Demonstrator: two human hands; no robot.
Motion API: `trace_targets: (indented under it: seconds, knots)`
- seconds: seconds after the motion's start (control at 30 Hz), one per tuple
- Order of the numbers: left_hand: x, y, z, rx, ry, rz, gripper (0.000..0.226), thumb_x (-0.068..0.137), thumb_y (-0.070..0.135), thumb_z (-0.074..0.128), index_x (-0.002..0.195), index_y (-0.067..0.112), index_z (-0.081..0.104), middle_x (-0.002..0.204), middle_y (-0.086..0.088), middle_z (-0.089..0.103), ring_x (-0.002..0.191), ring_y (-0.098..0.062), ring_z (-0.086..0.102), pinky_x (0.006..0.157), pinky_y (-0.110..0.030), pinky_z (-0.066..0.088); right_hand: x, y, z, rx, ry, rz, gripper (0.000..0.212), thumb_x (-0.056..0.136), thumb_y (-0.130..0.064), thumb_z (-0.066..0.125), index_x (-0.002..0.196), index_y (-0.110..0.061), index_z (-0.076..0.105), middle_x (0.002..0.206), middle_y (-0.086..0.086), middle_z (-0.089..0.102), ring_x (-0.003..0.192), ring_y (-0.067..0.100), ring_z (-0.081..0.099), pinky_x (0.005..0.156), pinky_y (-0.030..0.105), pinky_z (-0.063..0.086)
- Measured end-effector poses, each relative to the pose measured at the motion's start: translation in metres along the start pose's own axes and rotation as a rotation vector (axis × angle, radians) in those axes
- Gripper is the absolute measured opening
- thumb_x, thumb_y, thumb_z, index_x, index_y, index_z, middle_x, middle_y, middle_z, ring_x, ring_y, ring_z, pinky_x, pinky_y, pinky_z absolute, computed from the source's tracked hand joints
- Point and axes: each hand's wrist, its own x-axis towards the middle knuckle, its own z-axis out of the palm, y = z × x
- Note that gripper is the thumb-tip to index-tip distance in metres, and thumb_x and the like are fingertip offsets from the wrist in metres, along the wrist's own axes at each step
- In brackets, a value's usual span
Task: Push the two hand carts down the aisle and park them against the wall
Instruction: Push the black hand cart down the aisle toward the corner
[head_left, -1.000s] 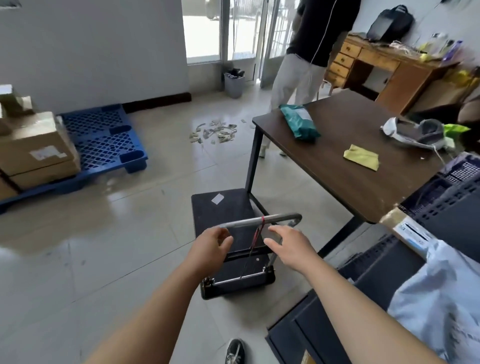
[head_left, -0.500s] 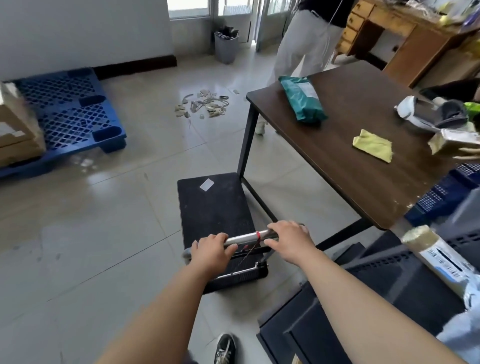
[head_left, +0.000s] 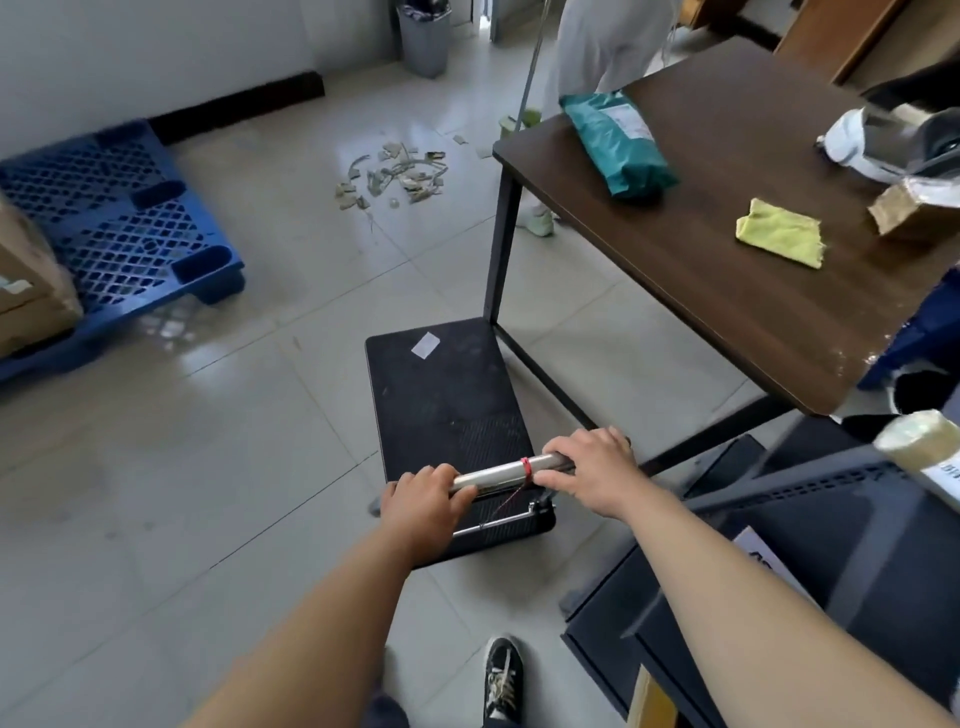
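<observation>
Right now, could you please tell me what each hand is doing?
Left hand: gripping the cart handle.
Right hand: gripping the same handle.

This looks like a small storeroom or parcel-handling back room rather than a home. A blue plastic pallet (head_left: 130, 223) lies on the grey tiled floor (head_left: 156, 493) near the wall, with taped cardboard boxes (head_left: 26, 296) on it. A flat black hand cart (head_left: 447, 395) stands beside a plain dark work table (head_left: 701, 291). On the table lies a teal mailing bag (head_left: 618, 145) (a white label shows on it). Dark plastic crates (head_left: 779, 545) sit to the right, and paper scraps (head_left: 395, 176) litter the floor near a grey bin (head_left: 423, 36).
</observation>
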Motion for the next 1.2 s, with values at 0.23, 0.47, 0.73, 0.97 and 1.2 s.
trace_targets:
  seconds: [0.23,0.47,0.73,0.97,1.2]
  knots:
    - [-0.002,-0.058,-0.028,0.084,-0.067,0.096,0.034,0.095,0.052,0.030,0.102,0.026,0.051,0.095,0.006,0.051,0.096,-0.021,0.050,0.091,-0.037,0.032,-0.008,-0.059,0.025,0.035,0.022,0.088,0.040,0.086,-0.066,0.045,0.110,-0.036,0.055,0.109,-0.002,0.054,0.112,0.024,0.043,0.102,0.039,0.022]
    - [-0.009,-0.113,-0.052,0.210,-0.122,0.198,0.034,0.095,0.051,0.028,0.108,0.026,0.049,0.105,0.002,0.057,0.100,-0.022,0.051,0.092,-0.036,0.033,-0.025,-0.120,0.055,0.111,0.091,0.181,0.039,0.086,-0.067,0.044,0.108,-0.036,0.055,0.104,-0.004,0.050,0.109,0.021,0.039,0.104,0.038,0.020]
    - [-0.028,-0.138,-0.058,0.304,-0.134,0.330,0.033,0.097,0.048,0.028,0.108,0.025,0.048,0.107,0.001,0.056,0.093,-0.020,0.047,0.093,-0.036,0.033,-0.058,-0.152,0.083,0.106,0.151,0.237,0.047,0.087,-0.068,0.040,0.115,-0.033,0.054,0.109,-0.002,0.054,0.107,0.023,0.045,0.096,0.036,0.024]
    - [-0.038,-0.152,-0.063,0.356,-0.181,0.464,0.032,0.096,0.048,0.030,0.109,0.026,0.048,0.108,0.004,0.056,0.102,-0.021,0.048,0.092,-0.034,0.031,-0.093,-0.180,0.109,0.152,0.147,0.343,0.056,0.088,-0.069,0.032,0.118,-0.027,0.053,0.112,0.000,0.055,0.109,0.025,0.046,0.097,0.037,0.027]
    - [-0.022,-0.180,-0.088,0.443,-0.267,0.642,0.030,0.096,0.050,0.029,0.105,0.027,0.047,0.102,0.006,0.055,0.091,-0.016,0.044,0.091,-0.033,0.032,-0.102,-0.234,0.133,0.240,0.201,0.519,0.074,0.075,-0.076,0.013,0.114,-0.028,0.053,0.110,-0.004,0.056,0.106,0.022,0.048,0.092,0.035,0.030]
